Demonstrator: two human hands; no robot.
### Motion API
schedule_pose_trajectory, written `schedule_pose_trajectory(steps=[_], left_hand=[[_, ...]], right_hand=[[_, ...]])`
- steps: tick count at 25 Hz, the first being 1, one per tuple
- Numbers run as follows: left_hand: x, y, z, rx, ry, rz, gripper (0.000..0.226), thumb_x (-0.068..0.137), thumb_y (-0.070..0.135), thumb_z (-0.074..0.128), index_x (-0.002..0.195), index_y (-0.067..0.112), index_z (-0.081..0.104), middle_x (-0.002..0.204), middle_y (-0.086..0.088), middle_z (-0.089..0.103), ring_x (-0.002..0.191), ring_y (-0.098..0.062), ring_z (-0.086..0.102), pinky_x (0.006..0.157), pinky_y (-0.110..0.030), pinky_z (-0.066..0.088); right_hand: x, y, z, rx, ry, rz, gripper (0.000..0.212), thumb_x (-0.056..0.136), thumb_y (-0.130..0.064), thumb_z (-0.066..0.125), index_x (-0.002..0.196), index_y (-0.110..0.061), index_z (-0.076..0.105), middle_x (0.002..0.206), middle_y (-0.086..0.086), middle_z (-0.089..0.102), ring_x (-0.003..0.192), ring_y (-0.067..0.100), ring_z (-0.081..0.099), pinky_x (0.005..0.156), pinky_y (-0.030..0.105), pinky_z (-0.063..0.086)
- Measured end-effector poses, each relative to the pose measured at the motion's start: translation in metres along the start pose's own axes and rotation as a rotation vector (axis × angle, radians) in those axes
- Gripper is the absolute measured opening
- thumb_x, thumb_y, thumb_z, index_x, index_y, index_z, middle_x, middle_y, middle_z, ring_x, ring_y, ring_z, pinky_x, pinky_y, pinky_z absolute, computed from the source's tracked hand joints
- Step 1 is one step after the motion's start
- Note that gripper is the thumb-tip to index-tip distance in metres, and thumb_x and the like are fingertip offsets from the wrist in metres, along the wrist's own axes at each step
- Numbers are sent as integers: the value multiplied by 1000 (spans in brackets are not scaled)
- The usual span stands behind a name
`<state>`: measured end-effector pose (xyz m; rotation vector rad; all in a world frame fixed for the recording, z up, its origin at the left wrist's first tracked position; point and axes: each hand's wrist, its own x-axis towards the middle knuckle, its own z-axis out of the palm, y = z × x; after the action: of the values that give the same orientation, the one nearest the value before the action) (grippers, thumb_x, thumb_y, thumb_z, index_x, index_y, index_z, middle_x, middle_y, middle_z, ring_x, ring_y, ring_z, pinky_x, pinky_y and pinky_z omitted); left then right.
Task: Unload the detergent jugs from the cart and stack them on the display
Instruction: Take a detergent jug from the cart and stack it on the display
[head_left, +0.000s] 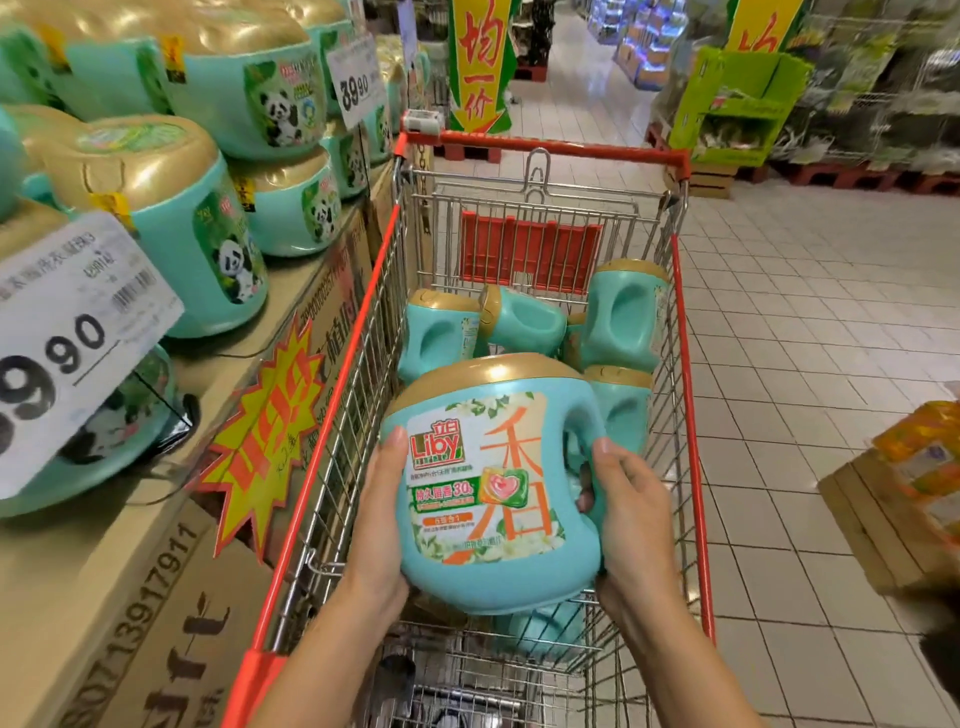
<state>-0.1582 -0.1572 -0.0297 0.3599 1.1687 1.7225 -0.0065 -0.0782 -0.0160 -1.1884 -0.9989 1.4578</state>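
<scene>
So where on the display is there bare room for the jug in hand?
The bare cardboard box top in the near corner, bordered by the jug under the near price card and by the starburst sign. A narrow bare strip runs between the lower jug row and the box edge beside the cart. Farther back it is crowded, with stacked jugs two high.
</scene>
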Motion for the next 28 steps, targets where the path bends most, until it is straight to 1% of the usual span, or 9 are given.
schedule_pose_trajectory(steps=[3, 9, 13, 14, 16, 18, 23, 26, 28], left_hand=[[-35, 0, -12, -31, 105, 61, 61, 81, 47, 55, 133, 16, 56, 123, -14, 67, 113, -34, 64, 92, -53, 54], [-140, 13, -34, -140, 343, 293, 62, 79, 37, 66, 136, 18, 52, 123, -14, 68, 110, -34, 66, 86, -50, 57], [-231, 25, -52, -117, 539, 439, 85, 52, 43, 89, 128, 23, 56, 115, -11, 72, 99, -30, 71, 73, -42, 61], [-254, 30, -56, -93, 584, 462, 81, 49, 41, 91, 123, 28, 59, 111, -8, 73, 94, -27, 73, 67, -36, 61], [-302, 35, -66, -47, 676, 506, 54, 54, 37, 87, 104, 43, 68, 105, -2, 76, 89, -20, 74, 63, -27, 59], [-345, 38, -78, -27, 757, 559, 37, 57, 39, 84, 91, 48, 71, 104, 1, 76, 90, -17, 74, 64, -25, 58], [-451, 40, -113, 14, 970, 730, 53, 54, 47, 88, 103, 37, 71, 103, 0, 76, 89, -19, 74, 63, -24, 58], [-523, 43, -140, 131, 1082, 819, 67, 56, 55, 83, 117, 36, 65, 107, 2, 75, 92, -18, 74, 65, -23, 58], [-568, 45, -164, 223, 1133, 839, 73, 62, 58, 77, 128, 34, 56, 107, 8, 75, 92, -13, 73, 65, -20, 58]], right_hand=[[-18, 5, 2, 19, -94, 21, 25, 98, -21, 52, 76, -8, 55, 56, -1, 44, 54, 14, 38, 55, 31, 31], [-68, -9, 27, 61, -492, 81, 30, 95, -16, 55, 66, -16, 61, 58, 7, 47, 54, 18, 41, 56, 32, 33], [-125, -7, 52, 90, -773, 142, 25, 93, -13, 56, 69, -15, 64, 60, 7, 51, 51, 17, 44, 54, 30, 36], [-141, -6, 59, 108, -856, 160, 19, 92, -13, 57, 74, -13, 64, 63, 8, 52, 53, 18, 44, 54, 28, 37], [-177, -4, 69, 148, -994, 223, 9, 86, -18, 60, 86, -9, 63, 68, 9, 50, 55, 17, 43, 52, 25, 37], [-213, -3, 78, 162, -1123, 244, 15, 80, -24, 60, 85, -10, 62, 64, 7, 49, 53, 16, 43, 52, 24, 36], [-330, 4, 90, 180, -1348, 221, 15, 88, -21, 58, 74, -17, 62, 68, 5, 51, 57, 14, 45, 56, 28, 38], [-409, 15, 96, 191, -1463, 127, 8, 92, -18, 58, 86, -14, 62, 68, -4, 58, 59, 8, 53, 53, 19, 45], [-458, 27, 100, 147, -1569, 105, 17, 84, -30, 63, 95, -17, 62, 71, -9, 64, 64, 7, 59, 55, 19, 49]])
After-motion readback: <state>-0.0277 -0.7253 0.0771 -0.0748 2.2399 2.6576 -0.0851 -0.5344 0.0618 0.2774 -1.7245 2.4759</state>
